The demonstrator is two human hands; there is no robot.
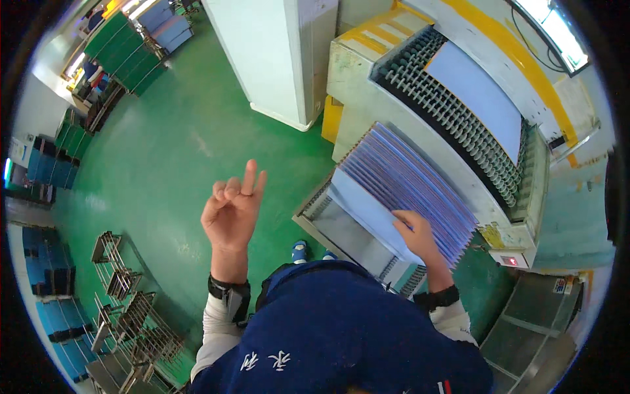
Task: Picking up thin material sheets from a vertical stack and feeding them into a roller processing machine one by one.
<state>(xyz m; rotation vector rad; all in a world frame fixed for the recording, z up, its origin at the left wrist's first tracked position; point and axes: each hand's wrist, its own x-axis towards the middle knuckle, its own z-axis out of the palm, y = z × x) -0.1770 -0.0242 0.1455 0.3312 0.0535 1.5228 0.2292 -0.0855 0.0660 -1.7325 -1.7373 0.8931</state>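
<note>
My left hand (233, 213) is raised over the green floor with nothing in it. Two of its fingers point up and apart, while the others are bent. My right hand (420, 238) grips the top edge of the nearest pale blue panel (367, 209), near that panel's right end; some of its fingers are hidden. Behind this panel, a row of similar thin panels (407, 180) stands on edge, closely spaced and leaning in a slotted rack (314, 220). The rack's near part shows a bare grey base and coil-like strips.
Beyond the rack, a roller conveyor machine (453, 125) carries one flat pale panel (482, 98). A white pillar (279, 59) stands left of it. Metal racks (134, 308) are at lower left, with stacked blue panels (49, 262) along the left wall. A grey cabinet (531, 328) is at lower right.
</note>
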